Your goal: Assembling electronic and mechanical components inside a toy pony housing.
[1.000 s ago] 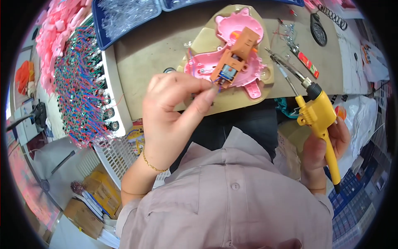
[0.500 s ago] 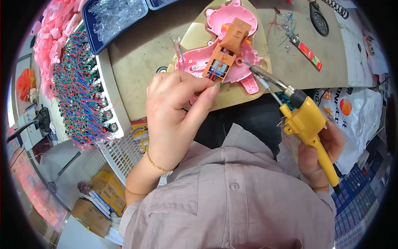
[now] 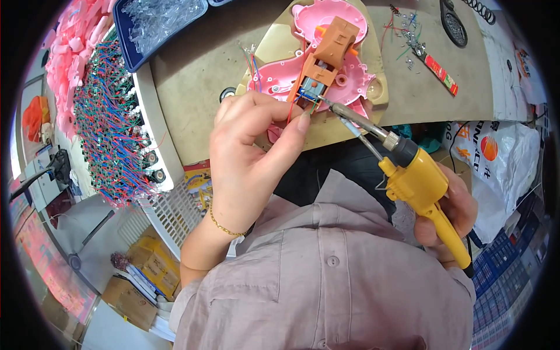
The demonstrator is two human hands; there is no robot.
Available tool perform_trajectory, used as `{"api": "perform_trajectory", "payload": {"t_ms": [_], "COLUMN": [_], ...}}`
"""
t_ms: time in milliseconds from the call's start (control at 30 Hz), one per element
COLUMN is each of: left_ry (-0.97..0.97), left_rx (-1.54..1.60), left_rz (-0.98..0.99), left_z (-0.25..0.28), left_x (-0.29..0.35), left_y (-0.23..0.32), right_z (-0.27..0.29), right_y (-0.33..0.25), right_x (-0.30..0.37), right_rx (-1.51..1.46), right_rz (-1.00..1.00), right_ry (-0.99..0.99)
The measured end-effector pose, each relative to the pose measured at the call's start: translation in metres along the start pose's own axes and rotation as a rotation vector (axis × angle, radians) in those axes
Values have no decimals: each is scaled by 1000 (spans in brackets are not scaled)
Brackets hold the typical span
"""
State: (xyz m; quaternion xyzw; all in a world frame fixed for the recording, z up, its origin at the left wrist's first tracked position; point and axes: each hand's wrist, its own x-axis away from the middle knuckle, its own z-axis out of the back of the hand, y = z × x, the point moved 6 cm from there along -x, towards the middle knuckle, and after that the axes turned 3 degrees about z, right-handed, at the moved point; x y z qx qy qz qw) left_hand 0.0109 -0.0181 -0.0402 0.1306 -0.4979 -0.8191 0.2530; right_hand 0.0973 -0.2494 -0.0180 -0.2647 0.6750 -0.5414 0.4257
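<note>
My left hand point(image 3: 251, 134) pinches thin wires point(image 3: 291, 111) between thumb and forefinger at the near end of an orange gearbox point(image 3: 335, 44). A small silver-and-blue motor point(image 3: 312, 88) sits in that gearbox, which lies across a pink plastic toy shell point(image 3: 274, 76). My right hand point(image 3: 449, 210) is closed round a yellow soldering iron point(image 3: 417, 181) of the gun type. The iron's metal tip reaches the near end of the motor, close to the wires; whether it touches is too small to tell. Beneath the shell is a cream-coloured holder point(image 3: 373, 58).
On the left, a white tray point(image 3: 166, 134) bears a heap of wired circuit boards point(image 3: 111, 128), with pink plastic parts point(image 3: 64, 64) beyond. A blue bin point(image 3: 134, 52) holds clear plastic pieces. Loose wires, a red strip point(image 3: 440, 76) and a black oval object point(image 3: 452, 26) lie at the right.
My right hand has brought the soldering iron leftward, its tip going from beside the gearbox to the motor's near end. My left hand keeps its pinch, shifted slightly.
</note>
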Motion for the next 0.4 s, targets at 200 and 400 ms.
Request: {"api": "perform_trajectory", "payload": {"t_ms": [200,400], "left_ry": [-21,-17], "left_rx": [-13,-1], "left_rz": [-3,18], "left_z": [-1,-1], "left_x": [0,0], "left_y": [1,0], "right_z": [2,5], "right_y": [-2,18], "right_x": [7,34], "right_rx": [78,-154], "right_rz": [-74,-551], "right_ry": [-18,-58]}}
